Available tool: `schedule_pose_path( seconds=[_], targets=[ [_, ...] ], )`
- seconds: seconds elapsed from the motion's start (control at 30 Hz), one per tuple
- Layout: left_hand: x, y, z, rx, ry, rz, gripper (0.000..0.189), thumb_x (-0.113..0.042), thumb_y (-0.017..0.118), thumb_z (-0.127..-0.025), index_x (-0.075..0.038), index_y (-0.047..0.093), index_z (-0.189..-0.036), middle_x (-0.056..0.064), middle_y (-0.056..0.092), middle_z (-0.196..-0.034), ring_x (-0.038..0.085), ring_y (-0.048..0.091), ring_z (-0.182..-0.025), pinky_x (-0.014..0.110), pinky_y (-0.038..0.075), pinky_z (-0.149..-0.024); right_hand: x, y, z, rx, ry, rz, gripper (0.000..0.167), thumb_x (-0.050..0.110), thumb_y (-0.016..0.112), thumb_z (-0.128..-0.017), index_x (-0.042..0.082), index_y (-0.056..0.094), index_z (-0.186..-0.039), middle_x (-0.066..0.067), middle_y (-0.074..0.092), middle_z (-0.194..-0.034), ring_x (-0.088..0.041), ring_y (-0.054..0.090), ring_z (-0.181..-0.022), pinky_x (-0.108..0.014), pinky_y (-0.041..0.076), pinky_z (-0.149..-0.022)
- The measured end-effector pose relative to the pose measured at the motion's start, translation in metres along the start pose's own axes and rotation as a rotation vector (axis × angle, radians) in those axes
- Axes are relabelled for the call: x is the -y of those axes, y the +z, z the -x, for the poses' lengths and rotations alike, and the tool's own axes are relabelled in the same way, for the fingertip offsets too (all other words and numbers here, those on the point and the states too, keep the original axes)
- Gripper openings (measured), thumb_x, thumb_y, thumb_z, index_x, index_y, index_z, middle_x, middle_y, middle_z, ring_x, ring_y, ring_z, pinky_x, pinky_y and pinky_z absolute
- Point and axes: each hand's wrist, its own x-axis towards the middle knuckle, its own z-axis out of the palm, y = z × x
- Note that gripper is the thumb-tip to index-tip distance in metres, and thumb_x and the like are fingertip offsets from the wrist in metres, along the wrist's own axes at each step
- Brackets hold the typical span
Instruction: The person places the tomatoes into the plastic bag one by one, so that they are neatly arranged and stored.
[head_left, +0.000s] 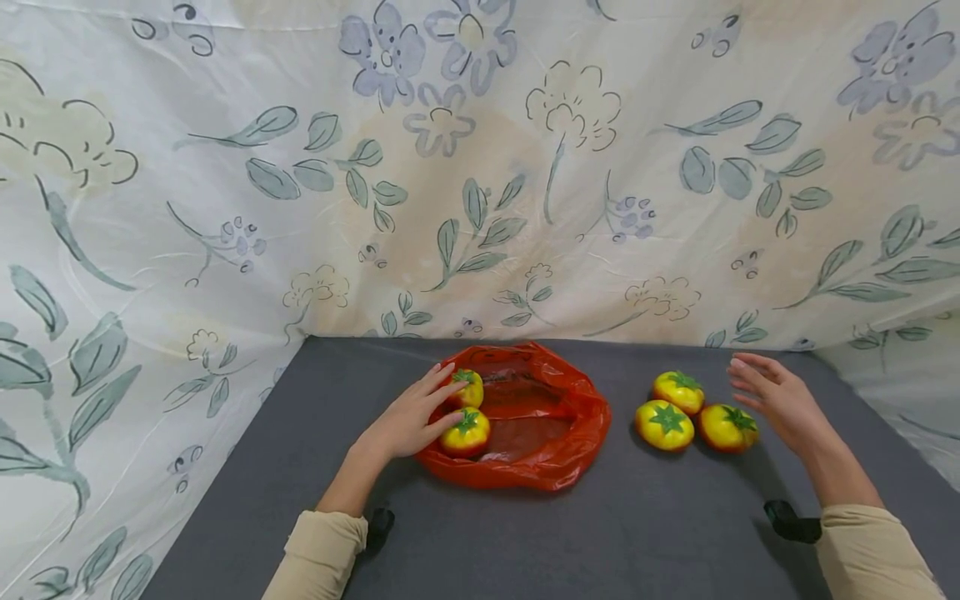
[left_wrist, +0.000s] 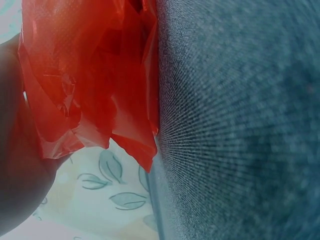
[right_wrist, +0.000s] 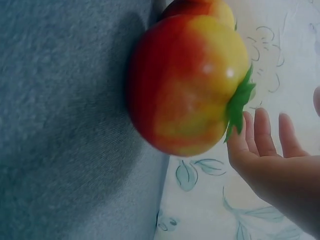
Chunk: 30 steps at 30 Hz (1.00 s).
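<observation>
A red plastic bag point(head_left: 592, 421) lies wide-mouthed on the dark table, with two yellow-red tomatoes point(head_left: 465, 439) with green tops at its left side. Over the bag's left rim reaches my left hand point(head_left: 408, 421), its fingers and thumb extended over these tomatoes. In the left wrist view, the bag's crumpled side point(left_wrist: 90, 85) lies against the hand; the fingertips are hidden. To the right of the bag, three similar tomatoes point(head_left: 664, 426) sit close together on the table. My right hand point(head_left: 783, 404) hovers just right of them, fingers loosely bent, apart from the nearest tomato point(right_wrist: 185, 85) and holding nothing.
The dark grey table point(head_left: 585, 542) extends around the bag and tomatoes. Behind it and along both sides hangs a floral cloth point(head_left: 480, 250). A black strap or device sits at each wrist, the right one point(head_left: 791, 522) near the sleeve.
</observation>
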Motion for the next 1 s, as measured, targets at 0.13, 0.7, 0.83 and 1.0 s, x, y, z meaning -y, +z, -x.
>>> schedule_pose_path(
  seconds=[0.13, 0.7, 0.83, 1.0],
  targets=[
    [0.001, 0.000, -0.001, 0.007, -0.003, 0.001, 0.056, -0.040, 0.055, -0.095, -0.014, 0.045, -0.144, 0.010, 0.022, -0.156, 0.030, 0.013, -0.143, 0.053, 0.020, -0.110, -0.016, -0.007, -0.008, -0.010, 0.062, 0.008, 0.078, 0.058, 0.045, -0.093, 0.011, 0.021, -0.151, -0.021, 0.037, -0.143, -0.032, 0.043, -0.124, -0.044, 0.041, -0.099],
    [0.001, 0.002, 0.000, 0.000, -0.001, 0.001, 0.054, -0.039, 0.055, -0.096, -0.014, 0.046, -0.143, 0.012, 0.023, -0.155, 0.030, 0.013, -0.143, 0.053, 0.021, -0.109, -0.030, -0.019, -0.004, 0.219, 0.326, -0.005, 0.108, 0.070, 0.043, -0.086, -0.002, -0.006, -0.150, -0.036, 0.005, -0.149, -0.056, 0.006, -0.133, -0.066, 0.023, -0.101],
    [0.002, 0.003, -0.001, 0.003, -0.004, -0.006, 0.055, -0.039, 0.055, -0.096, -0.014, 0.046, -0.143, 0.011, 0.022, -0.155, 0.029, 0.012, -0.143, 0.053, 0.021, -0.109, -0.026, -0.019, 0.000, 0.227, 0.377, -0.028, 0.110, 0.071, 0.043, -0.085, -0.001, -0.009, -0.150, -0.036, 0.000, -0.150, -0.055, 0.002, -0.135, -0.064, 0.027, -0.101],
    [0.003, 0.003, -0.001, 0.011, -0.005, 0.000, 0.055, -0.039, 0.056, -0.095, -0.014, 0.045, -0.143, 0.011, 0.021, -0.156, 0.029, 0.012, -0.143, 0.053, 0.020, -0.110, -0.021, -0.016, 0.006, 0.266, 0.367, -0.028, 0.099, 0.066, 0.037, -0.092, -0.002, -0.005, -0.149, -0.038, -0.007, -0.148, -0.059, 0.003, -0.132, -0.062, 0.034, -0.097]
  ],
)
